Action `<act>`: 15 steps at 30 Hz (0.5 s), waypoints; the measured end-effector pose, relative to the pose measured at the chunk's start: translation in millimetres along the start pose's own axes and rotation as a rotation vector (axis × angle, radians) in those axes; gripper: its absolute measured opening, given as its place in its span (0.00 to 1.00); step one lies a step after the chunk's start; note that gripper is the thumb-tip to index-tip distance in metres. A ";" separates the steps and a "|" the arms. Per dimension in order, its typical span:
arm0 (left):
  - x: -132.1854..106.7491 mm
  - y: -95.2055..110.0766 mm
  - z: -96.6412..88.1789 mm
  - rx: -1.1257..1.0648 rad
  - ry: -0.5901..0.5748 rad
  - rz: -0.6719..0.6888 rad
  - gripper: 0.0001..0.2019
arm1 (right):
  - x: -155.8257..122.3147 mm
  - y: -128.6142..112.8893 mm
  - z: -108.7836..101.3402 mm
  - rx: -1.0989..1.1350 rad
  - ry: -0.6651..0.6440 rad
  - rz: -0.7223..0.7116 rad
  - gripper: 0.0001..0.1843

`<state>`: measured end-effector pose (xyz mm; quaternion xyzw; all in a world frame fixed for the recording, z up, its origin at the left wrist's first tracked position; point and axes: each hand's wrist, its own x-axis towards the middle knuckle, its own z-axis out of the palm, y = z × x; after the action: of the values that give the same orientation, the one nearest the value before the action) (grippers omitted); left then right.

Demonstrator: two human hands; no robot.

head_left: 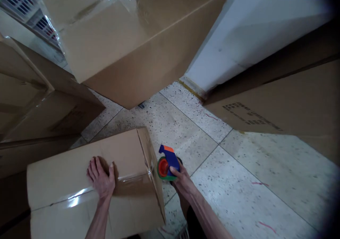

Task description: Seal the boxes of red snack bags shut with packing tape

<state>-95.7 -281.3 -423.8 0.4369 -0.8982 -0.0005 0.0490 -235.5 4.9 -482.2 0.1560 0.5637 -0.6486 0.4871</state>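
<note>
My left hand [101, 178] lies with fingers spread on top of a cardboard box [124, 147]. Shiny clear tape [77, 198] runs along the seam of that box, passing by my wrist. Just beyond the box's right end, my right hand [182, 178] grips a tape dispenser [171, 159] with a blue body, an orange part at its tip, a red hub and a green rim. The dispenser is held above the floor. Whether a strip of tape hangs from it cannot be made out.
A large taped carton [127, 44] stands ahead, with more cartons [39, 101] on the left. To the right a printed carton [265, 104] leans near a white pillar [239, 37]. White plastic crates [26, 5] are at the upper left. Red strands [267, 226] lie on the speckled tile floor [239, 196].
</note>
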 end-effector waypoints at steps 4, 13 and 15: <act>-0.5 1.4 1.0 0.018 0.001 0.003 0.38 | 32.3 31.9 17.1 0.660 0.150 0.072 0.30; 1.2 -2.8 1.2 0.025 0.026 0.026 0.37 | 18.8 52.1 19.4 0.619 0.218 0.016 0.34; 0.0 -3.1 -2.1 0.010 0.030 0.022 0.37 | -0.7 60.2 19.1 0.546 0.263 -0.008 0.41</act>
<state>-93.1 -283.1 -421.8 0.4271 -0.9021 0.0110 0.0604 -180.0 -5.0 -510.5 0.3614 0.4274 -0.7523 0.3475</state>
